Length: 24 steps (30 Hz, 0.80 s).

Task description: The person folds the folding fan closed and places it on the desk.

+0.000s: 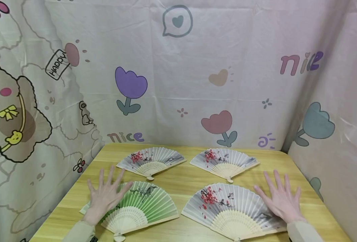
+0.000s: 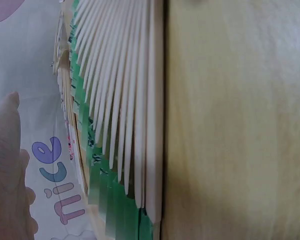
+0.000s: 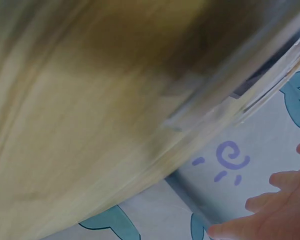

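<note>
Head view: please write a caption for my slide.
One green fan and three grey fans lie open on a table.

1. From here, a green fan [image 1: 161, 203] lies spread on the surface [image 1: 166, 232], front left, dark sprigs painted across it.
2. Beside it, a grey-white fan [image 1: 242, 198], red-blossomed, spread too.
3. Behind: back-left fan [image 1: 158, 156], back-right fan [image 1: 234, 159], both open, red-blossomed.

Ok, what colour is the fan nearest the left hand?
The fan is mostly green with dark printing; the head view shows it best.
</note>
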Available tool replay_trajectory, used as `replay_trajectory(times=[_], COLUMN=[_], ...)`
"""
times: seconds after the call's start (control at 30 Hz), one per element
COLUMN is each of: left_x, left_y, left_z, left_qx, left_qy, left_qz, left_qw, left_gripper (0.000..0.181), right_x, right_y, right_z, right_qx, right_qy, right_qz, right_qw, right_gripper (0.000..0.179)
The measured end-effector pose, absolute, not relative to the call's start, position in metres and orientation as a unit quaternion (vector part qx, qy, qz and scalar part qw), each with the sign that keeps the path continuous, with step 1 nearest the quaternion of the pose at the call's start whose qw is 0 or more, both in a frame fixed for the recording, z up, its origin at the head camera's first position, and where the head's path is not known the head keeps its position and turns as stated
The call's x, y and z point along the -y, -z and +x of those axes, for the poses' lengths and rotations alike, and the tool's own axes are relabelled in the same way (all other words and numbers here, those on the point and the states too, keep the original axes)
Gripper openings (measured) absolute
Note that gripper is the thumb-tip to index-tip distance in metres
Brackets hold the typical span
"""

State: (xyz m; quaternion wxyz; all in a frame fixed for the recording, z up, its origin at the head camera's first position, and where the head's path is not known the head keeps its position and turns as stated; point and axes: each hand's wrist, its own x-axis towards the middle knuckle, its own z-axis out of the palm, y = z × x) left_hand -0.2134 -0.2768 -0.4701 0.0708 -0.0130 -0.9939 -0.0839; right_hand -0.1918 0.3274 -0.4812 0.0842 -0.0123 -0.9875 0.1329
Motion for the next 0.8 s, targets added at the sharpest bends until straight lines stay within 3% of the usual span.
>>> replay_trajectory(times=[0.53, 0.8], left_x=[0.277, 0.267], left_y=[0.467, 0.461], left_z=[-0.213, -0.208], left_qx=[0.994, 0.995], left_qy=[0.091, 0.08], left_qz=[-0.009, -0.008], left_qw=[0.06, 0.061], left_gripper=[0.084, 0.084], right_x=[-0.329, -0.337], right_y=[0.481, 0.478], right_z=[-0.191, -0.191], right_qx=[0.987, 0.989], right_qy=[-0.135, -0.139], right_qz=[-0.012, -0.007], right_qw=[0.083, 0.057], right_gripper=[0.087, 0.087])
